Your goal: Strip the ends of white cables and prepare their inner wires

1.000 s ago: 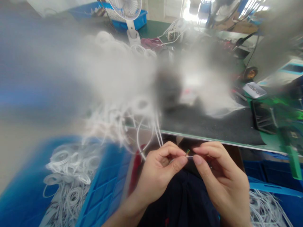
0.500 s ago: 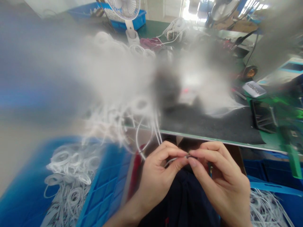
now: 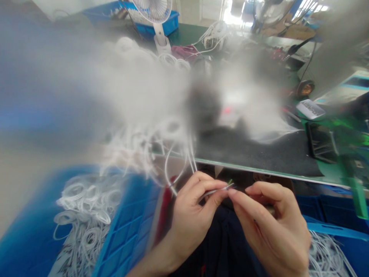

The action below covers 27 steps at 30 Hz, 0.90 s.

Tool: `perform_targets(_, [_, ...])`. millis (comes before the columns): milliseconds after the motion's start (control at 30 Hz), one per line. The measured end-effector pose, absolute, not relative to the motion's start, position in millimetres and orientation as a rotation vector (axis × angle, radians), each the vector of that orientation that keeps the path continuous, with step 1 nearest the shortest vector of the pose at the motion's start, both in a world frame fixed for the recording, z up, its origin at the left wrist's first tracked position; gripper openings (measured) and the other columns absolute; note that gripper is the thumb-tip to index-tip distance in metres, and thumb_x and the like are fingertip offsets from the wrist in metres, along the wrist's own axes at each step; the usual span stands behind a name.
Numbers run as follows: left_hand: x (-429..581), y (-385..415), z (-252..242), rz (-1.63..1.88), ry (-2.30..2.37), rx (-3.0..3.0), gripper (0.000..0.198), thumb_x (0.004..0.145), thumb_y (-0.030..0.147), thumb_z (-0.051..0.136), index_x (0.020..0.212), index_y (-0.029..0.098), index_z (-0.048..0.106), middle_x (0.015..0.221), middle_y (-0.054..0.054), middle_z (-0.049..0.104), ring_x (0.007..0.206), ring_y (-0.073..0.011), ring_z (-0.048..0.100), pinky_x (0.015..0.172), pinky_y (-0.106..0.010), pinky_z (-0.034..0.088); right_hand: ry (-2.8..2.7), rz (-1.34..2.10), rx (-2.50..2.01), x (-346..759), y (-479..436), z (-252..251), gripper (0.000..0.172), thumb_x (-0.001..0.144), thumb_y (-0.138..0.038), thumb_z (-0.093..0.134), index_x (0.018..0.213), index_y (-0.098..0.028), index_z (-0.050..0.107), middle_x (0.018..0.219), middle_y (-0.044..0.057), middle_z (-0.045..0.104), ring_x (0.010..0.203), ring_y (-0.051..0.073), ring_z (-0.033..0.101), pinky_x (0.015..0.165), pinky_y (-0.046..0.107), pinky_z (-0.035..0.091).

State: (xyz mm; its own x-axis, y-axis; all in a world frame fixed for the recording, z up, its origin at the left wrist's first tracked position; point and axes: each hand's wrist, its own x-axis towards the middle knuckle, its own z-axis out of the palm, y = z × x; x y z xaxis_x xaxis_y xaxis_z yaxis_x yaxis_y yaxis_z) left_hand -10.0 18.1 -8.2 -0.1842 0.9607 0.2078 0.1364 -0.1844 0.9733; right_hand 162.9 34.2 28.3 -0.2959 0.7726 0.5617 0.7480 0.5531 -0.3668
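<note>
Between thumb and index finger, my left hand (image 3: 196, 213) pinches a thin white cable (image 3: 212, 191) near its end. Short thin wire ends, one yellow-green, fan out past those fingertips. My right hand (image 3: 271, 223) is beside the wire ends, its index finger and thumb apart and one fingertip close to the wires. Whether that fingertip touches a wire is too small to tell. Behind my left hand, loops of white cable (image 3: 167, 165) hang over the table edge.
Coiled white cables (image 3: 86, 215) fill a blue crate (image 3: 123, 227) at the left. More cables (image 3: 325, 254) lie in a blue bin at the lower right. A black mat (image 3: 259, 154) covers the table front, beside a dark tray (image 3: 321, 142). A white fan (image 3: 158, 32) stands behind.
My right hand has shifted slightly right, and its fingers have spread from their pinch at the cable end. The wire ends now show at my left fingertips.
</note>
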Motion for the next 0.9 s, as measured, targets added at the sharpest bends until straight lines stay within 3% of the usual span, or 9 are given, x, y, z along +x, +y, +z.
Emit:
perform_targets(200, [-15, 19, -5, 1.388, 1.306, 1.234, 0.007, 0.1, 0.017, 0.079, 0.101, 0.024, 0.082, 0.096, 0.0, 0.072, 0.089, -0.0124, 0.07, 0.081, -0.021, 0.054, -2.059, 0.128, -1.11, 162, 35, 25, 0.021, 0.097, -0.004, 0.074, 0.108, -0.022, 0.077, 0.103, 0.002, 0.064, 0.081, 0.012, 0.065, 0.068, 0.025, 0.054])
perform_targets(333, [-14, 18, -7, 1.359, 1.198, 1.154, 0.006, 0.102, 0.02, 0.076, 0.101, 0.024, 0.081, 0.097, -0.001, 0.071, 0.092, -0.0156, 0.07, 0.081, -0.026, 0.055, -1.956, 0.28, -1.179, 158, 38, 24, 0.019, 0.097, -0.005, 0.075, 0.108, -0.02, 0.073, 0.102, 0.002, 0.064, 0.083, 0.012, 0.065, 0.072, 0.024, 0.055])
perform_targets(900, [-13, 16, -7, 1.439, 1.257, 1.307, 0.013, 0.1, 0.012, 0.073, 0.103, 0.023, 0.079, 0.096, -0.002, 0.069, 0.089, -0.0159, 0.067, 0.078, -0.026, 0.054, -1.895, 0.43, -1.151, 155, 45, 30, 0.027, 0.096, -0.006, 0.077, 0.114, -0.025, 0.075, 0.104, 0.002, 0.064, 0.082, 0.014, 0.064, 0.07, 0.027, 0.055])
